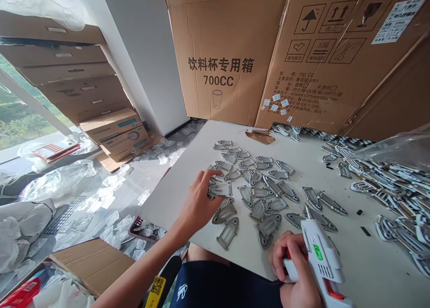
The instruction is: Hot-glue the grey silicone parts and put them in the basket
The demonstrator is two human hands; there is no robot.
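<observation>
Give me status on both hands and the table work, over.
Left hand on a grey arched tag. Right hand holding a white hot glue gun. Striped badge pile to the right, plastic bag over its far edge.

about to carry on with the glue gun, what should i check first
White plastic hot glue gun gripped in the right hand: ok.
Its metal nozzle pointing away from the left hand: ok.
Grey shield-shaped piece under the left fingers, lying flat on the white board table: ok.
Other grey shield-shaped pieces lying separately: not ok, several overlap.
Glue stick loaded: cannot tell, the gun's body hides it.
Gun heated up: cannot tell.
</observation>
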